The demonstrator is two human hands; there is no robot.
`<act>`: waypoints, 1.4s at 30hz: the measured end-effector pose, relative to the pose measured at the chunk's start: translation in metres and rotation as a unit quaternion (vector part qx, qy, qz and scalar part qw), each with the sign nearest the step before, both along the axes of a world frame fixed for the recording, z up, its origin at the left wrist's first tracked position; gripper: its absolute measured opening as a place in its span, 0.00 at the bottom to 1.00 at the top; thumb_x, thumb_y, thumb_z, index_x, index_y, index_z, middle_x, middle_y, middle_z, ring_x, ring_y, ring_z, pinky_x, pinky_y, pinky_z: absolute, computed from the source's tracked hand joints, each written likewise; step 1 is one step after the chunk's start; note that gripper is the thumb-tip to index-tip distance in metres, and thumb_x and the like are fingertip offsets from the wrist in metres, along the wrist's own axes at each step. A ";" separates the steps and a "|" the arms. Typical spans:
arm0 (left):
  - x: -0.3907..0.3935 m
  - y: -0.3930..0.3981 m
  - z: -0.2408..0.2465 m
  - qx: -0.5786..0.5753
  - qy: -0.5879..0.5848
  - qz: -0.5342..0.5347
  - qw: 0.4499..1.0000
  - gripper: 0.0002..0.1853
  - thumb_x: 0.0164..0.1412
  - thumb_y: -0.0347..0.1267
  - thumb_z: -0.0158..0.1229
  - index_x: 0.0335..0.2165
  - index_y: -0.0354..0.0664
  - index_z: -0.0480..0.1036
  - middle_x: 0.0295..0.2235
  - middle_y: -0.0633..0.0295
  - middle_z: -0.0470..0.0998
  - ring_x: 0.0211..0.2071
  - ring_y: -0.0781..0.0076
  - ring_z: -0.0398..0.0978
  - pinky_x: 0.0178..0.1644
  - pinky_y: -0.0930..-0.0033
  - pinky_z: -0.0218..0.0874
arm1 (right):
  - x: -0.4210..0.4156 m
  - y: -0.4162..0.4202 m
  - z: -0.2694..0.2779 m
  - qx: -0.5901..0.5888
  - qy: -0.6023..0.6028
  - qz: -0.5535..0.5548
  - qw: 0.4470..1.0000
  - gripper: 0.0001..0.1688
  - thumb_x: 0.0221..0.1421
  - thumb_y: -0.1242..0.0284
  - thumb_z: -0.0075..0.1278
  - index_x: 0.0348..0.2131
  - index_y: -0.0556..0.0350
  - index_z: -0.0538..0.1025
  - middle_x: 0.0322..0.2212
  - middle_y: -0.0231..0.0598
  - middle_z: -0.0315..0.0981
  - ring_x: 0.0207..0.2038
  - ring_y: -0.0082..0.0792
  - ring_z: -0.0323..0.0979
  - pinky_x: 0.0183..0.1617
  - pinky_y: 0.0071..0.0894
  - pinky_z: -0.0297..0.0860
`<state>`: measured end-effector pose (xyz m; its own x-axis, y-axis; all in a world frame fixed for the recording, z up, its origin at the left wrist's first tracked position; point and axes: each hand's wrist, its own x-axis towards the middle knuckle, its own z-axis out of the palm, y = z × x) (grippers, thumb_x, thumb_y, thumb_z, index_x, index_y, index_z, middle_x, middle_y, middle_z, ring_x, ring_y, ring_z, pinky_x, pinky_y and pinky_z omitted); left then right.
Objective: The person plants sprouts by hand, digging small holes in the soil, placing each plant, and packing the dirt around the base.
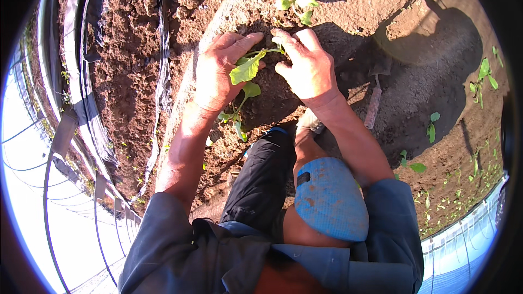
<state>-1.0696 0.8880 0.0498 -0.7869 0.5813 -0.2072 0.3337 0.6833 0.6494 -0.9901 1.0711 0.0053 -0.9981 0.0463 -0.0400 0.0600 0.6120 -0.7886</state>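
Note:
A leafy green seedling (247, 68) stands in the soil between my two hands. My left hand (220, 67) is on its left side, with the thumb stretched along the soil above the leaf; its other fingertips are partly hidden behind the leaf. Opposite it, my right hand (310, 65) has index finger and thumb spread around the end of the pale stem (271, 50), close to a small curled leaf. Whether either hand grips the plant is not visible. Nearer my legs grows another seedling (236, 118), and a third seedling (295, 2) lies beyond my hands in sunlight.
A hand trowel (373, 108) with a worn handle rests on shaded soil at the right. More seedlings (484, 73) grow farther right. Black plastic sheeting (161, 57) edges the bed on the left. My knee wears a blue foam pad (331, 200).

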 end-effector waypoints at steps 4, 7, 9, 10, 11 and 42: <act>-0.001 -0.002 -0.013 0.011 0.046 -0.028 0.998 0.26 0.44 0.29 0.75 0.45 0.43 0.81 0.35 0.58 0.79 0.36 0.62 0.78 0.41 0.66 0.71 | 0.002 -0.003 -0.019 0.086 0.098 0.033 0.991 0.21 0.50 0.73 0.58 0.45 0.59 0.78 0.33 0.34 0.67 0.34 0.31 0.73 0.37 0.28 0.74; -0.006 -0.001 -0.026 0.012 0.090 -0.050 0.995 0.24 0.41 0.28 0.76 0.42 0.43 0.83 0.33 0.61 0.78 0.33 0.65 0.77 0.39 0.67 0.69 | -0.002 -0.009 -0.035 0.158 0.114 0.035 0.980 0.15 0.50 0.74 0.57 0.40 0.59 0.79 0.30 0.34 0.65 0.33 0.30 0.73 0.33 0.27 0.73; -0.006 -0.001 -0.026 0.023 0.084 -0.048 0.995 0.24 0.41 0.29 0.76 0.42 0.43 0.83 0.32 0.61 0.78 0.33 0.64 0.76 0.39 0.67 0.69 | 0.001 -0.010 -0.036 0.108 0.137 0.010 0.985 0.09 0.52 0.72 0.58 0.34 0.55 0.77 0.32 0.34 0.67 0.33 0.33 0.74 0.31 0.30 0.74; -0.007 -0.002 -0.025 0.009 0.085 -0.057 0.995 0.23 0.41 0.29 0.76 0.41 0.43 0.83 0.32 0.62 0.77 0.33 0.64 0.76 0.39 0.67 0.69 | 0.002 -0.010 -0.036 0.073 0.094 0.001 0.993 0.11 0.51 0.73 0.59 0.36 0.55 0.77 0.32 0.35 0.68 0.33 0.34 0.75 0.32 0.32 0.74; -0.009 0.000 -0.023 0.015 0.067 -0.060 0.996 0.25 0.42 0.29 0.75 0.43 0.43 0.82 0.33 0.60 0.78 0.35 0.63 0.77 0.40 0.66 0.69 | 0.007 -0.007 -0.029 0.032 0.052 -0.020 0.998 0.16 0.50 0.74 0.60 0.40 0.54 0.76 0.34 0.36 0.70 0.34 0.36 0.76 0.34 0.34 0.75; -0.105 0.092 -0.012 0.037 -0.020 -0.175 0.984 0.16 0.51 0.27 0.71 0.41 0.41 0.81 0.42 0.61 0.79 0.40 0.73 0.79 0.42 0.71 0.73 | 0.048 0.252 -0.123 0.169 -0.301 -0.254 0.903 0.32 0.47 0.61 0.63 0.52 0.45 0.76 0.40 0.45 0.79 0.42 0.45 0.79 0.49 0.44 0.73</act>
